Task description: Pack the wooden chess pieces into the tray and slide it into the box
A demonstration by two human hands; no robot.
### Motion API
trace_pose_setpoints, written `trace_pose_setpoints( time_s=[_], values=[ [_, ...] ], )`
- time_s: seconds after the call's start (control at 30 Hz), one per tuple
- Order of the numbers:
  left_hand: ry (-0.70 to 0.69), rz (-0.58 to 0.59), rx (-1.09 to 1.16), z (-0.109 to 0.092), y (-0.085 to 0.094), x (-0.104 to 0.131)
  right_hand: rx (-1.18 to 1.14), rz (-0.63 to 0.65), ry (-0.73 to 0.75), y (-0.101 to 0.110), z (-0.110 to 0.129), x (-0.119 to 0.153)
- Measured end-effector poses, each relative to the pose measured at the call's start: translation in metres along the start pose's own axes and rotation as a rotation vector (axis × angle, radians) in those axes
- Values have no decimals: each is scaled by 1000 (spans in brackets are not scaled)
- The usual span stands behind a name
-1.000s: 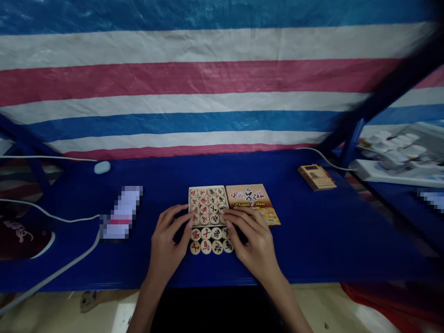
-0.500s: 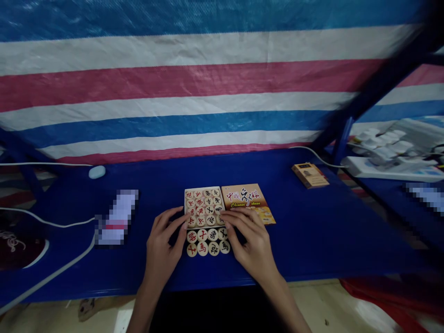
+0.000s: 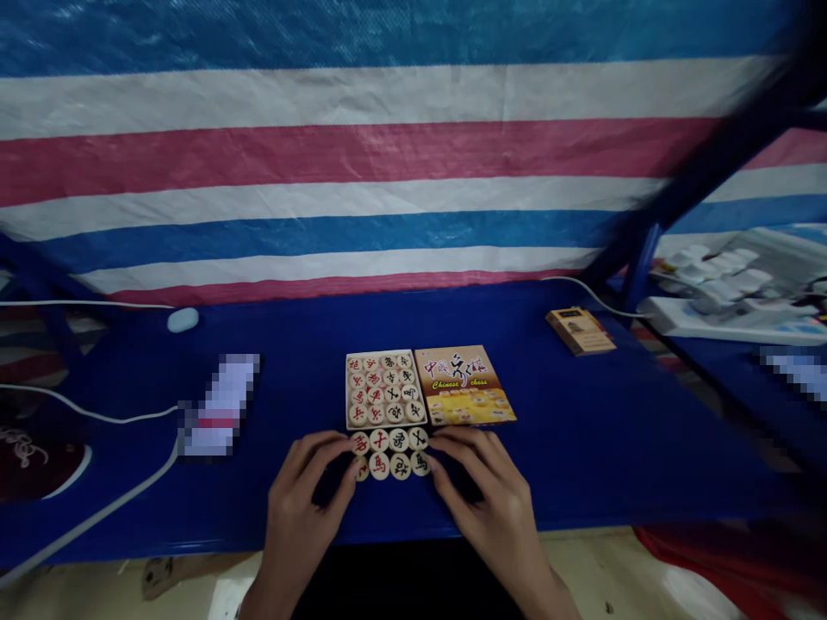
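An open white box (image 3: 348,392) holds rows of round Chinese chess pieces with red and black characters. Two rows of loose pieces (image 3: 389,453) lie on the blue table just below the box. My left hand (image 3: 308,486) touches the left end of these rows, thumb and fingers apart, partly covering the lower left piece. At their right end, my right hand (image 3: 488,482) rests with its fingertips and thumb against the pieces, also spread. Both hands hold the rows between them. The printed box lid (image 3: 466,386) lies right beside the box.
On the blue table (image 3: 600,439), a blurred phone (image 3: 223,405) with a cable and a pale blue case (image 3: 183,320) are at left. A small yellow-brown pack (image 3: 581,331) lies back right. Beyond stands a white power strip (image 3: 730,323). A striped sheet (image 3: 388,155) hangs behind.
Both hands have moved down from the sides of the box to the two loose rows. The box's sides and the lid's lower part are now uncovered.
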State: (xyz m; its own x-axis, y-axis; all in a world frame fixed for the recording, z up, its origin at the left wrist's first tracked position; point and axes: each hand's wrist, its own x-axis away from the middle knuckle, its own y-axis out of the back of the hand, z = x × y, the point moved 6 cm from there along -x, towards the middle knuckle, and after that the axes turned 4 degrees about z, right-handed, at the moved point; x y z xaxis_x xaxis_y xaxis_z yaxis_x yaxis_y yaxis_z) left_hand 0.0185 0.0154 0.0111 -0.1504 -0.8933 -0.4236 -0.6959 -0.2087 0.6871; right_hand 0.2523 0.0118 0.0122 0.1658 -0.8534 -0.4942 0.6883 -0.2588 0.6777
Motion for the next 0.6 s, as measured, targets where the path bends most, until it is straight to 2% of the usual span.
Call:
trace_pose_setpoints(
  time_s=[0.2, 0.6],
  values=[
    [-50, 40, -83, -1, -8, -2, 90, 77, 17, -6, 2, -3],
    [-35, 32, -24, 0, -5, 0, 101, 66, 9, -8, 2, -7]
  ],
)
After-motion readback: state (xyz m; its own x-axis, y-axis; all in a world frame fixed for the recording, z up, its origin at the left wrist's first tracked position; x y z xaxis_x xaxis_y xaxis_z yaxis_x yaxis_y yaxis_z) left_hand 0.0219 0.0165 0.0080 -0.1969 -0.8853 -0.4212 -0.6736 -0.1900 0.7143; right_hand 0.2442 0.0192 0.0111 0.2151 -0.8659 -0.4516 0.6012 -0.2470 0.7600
